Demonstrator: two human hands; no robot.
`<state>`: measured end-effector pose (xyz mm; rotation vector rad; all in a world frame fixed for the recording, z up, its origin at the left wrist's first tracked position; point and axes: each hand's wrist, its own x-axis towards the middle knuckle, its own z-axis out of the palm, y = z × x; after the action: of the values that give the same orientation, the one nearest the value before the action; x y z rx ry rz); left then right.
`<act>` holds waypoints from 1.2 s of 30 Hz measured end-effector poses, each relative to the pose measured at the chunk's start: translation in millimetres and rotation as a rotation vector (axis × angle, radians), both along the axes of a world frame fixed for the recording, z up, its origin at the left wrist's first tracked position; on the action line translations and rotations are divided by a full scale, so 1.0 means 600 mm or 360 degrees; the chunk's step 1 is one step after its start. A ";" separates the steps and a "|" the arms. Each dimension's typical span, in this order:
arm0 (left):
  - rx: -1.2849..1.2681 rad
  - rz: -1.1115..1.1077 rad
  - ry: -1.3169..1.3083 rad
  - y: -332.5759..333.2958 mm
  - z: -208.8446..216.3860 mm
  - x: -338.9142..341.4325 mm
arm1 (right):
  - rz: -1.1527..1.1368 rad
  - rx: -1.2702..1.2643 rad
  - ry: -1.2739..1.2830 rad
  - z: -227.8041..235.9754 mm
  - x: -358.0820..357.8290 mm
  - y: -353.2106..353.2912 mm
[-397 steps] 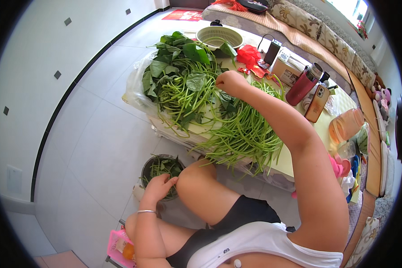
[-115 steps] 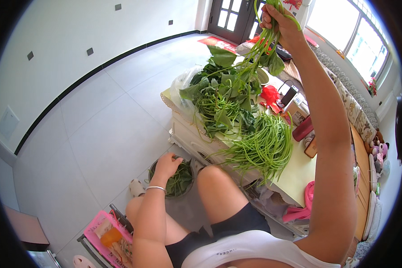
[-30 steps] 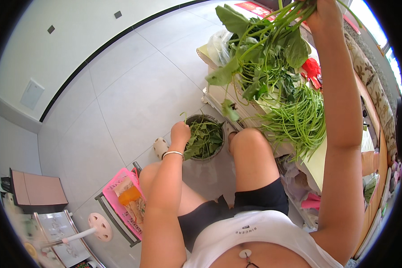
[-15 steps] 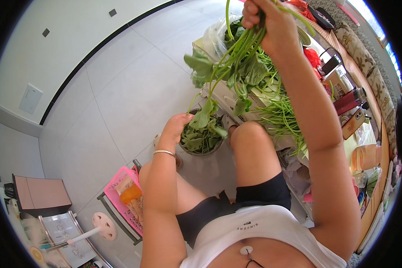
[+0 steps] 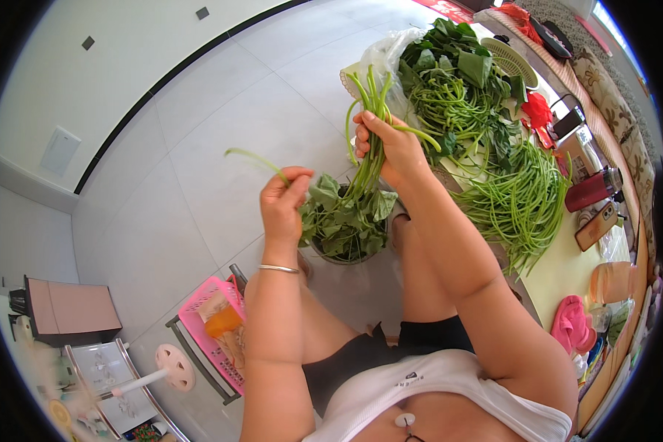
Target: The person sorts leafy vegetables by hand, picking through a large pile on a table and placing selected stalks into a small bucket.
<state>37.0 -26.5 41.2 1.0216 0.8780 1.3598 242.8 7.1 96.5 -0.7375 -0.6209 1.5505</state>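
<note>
My right hand (image 5: 396, 151) is closed around a bunch of leafy greens (image 5: 367, 173), stems upward and broad leaves hanging down. Those leaves dangle over a round bin (image 5: 341, 259) on the floor between my legs, with more leaves in it. Left of the bunch, my left hand (image 5: 281, 210) pinches a single green stem (image 5: 252, 155) that sticks out to the left. On the table to the right lies a heap of bare green stems (image 5: 519, 195). Behind it is a larger pile of leafy greens (image 5: 460, 88), beside a clear plastic bag (image 5: 385, 62).
A pale green basket (image 5: 510, 62), a dark red flask (image 5: 593, 188), a phone (image 5: 597, 226) and a pink cloth (image 5: 569, 324) sit along the table's right part. A pink basket (image 5: 191, 313) stands by my left leg, near a pinkish box (image 5: 74, 309).
My right hand has come down and left with the bunch, uncovering the table piles. My left hand has lifted from the bin's edge and now holds a stem out to the left.
</note>
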 end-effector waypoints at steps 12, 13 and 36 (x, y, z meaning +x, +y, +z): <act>-0.0231 -0.0235 0.0275 0.014 -0.019 0.059 | 0.0244 -0.0229 0.0595 -0.095 0.017 0.043; -0.0211 -0.0220 0.0292 0.015 -0.020 0.063 | 0.0251 -0.0236 0.0608 -0.098 0.010 0.040; -0.0269 -0.0121 0.0346 0.020 -0.037 0.091 | 0.0177 -0.0140 -0.0098 -0.109 -0.052 0.004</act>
<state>91.6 -14.3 19.2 1.0725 1.0851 1.1046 211.5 9.2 31.2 -0.8313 -0.6516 1.6713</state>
